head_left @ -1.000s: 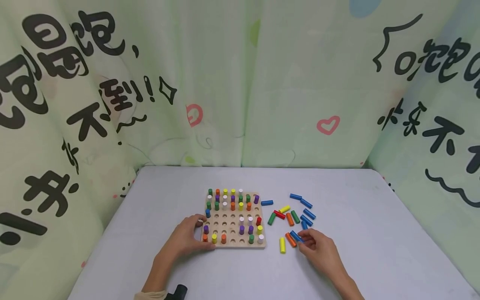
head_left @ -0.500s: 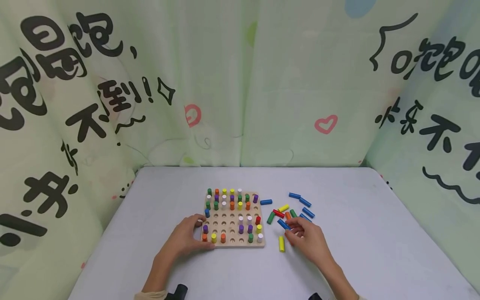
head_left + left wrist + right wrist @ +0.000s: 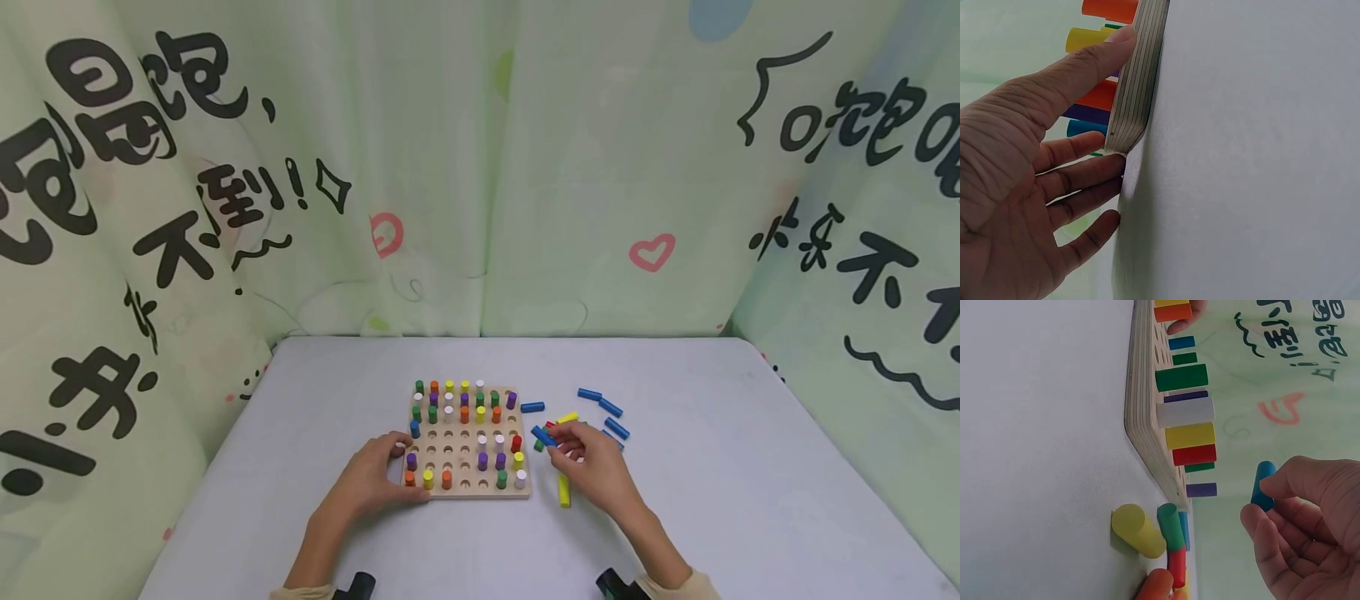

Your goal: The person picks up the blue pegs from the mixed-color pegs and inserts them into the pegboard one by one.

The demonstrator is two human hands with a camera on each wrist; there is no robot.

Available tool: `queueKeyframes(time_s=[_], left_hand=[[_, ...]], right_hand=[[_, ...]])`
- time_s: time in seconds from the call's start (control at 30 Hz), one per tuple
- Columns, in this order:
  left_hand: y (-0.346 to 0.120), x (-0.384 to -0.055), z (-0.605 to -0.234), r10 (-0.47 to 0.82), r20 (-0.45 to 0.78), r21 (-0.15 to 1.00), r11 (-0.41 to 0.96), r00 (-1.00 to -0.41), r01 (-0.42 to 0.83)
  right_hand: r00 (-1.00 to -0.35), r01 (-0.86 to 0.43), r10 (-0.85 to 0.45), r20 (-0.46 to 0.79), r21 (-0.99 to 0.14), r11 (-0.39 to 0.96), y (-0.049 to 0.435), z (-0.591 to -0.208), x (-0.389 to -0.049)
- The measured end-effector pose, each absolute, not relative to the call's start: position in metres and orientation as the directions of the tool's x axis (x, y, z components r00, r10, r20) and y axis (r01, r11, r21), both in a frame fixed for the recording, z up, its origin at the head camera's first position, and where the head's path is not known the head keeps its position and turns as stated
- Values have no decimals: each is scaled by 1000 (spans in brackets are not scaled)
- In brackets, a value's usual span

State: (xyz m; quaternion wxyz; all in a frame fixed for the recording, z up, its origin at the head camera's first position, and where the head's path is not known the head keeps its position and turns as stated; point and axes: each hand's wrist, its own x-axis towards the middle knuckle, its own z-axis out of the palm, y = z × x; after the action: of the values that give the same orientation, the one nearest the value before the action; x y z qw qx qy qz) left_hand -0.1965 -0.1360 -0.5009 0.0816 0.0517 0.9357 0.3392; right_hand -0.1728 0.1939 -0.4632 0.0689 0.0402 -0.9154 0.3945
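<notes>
My right hand (image 3: 596, 467) pinches a blue peg (image 3: 543, 436) between thumb and fingers, raised over the loose pegs right of the wooden pegboard (image 3: 480, 497). In the right wrist view this blue peg (image 3: 1264, 485) stands out slanted from the fingertips, apart from the board. My left hand (image 3: 375, 473) rests at the board's near left corner. In the left wrist view its straight thumb lies along the board's edge (image 3: 1129, 100), and its spread fingers reach the corner. Pegs in several colours stand in the board's far rows, near row and near right part.
Loose blue pegs (image 3: 611, 407) lie on the white table (image 3: 675, 375) right of the board. A yellow peg (image 3: 564, 492) lies nearest the front; green, red and orange ones are partly hidden behind my right hand. A patterned curtain (image 3: 570, 167) surrounds the table.
My right hand has carried the blue peg left and away from me, from the right-hand side of the loose pegs toward the board. The left hand has stayed at the board's corner.
</notes>
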Motion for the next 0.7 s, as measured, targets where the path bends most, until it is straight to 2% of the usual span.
queueKeyframes(time_s=[0.7], left_hand=[[-136, -198, -502, 158, -127, 638, 769, -979, 41]], right_hand=[[-963, -265, -111, 246, -777, 571, 158, -456, -187]])
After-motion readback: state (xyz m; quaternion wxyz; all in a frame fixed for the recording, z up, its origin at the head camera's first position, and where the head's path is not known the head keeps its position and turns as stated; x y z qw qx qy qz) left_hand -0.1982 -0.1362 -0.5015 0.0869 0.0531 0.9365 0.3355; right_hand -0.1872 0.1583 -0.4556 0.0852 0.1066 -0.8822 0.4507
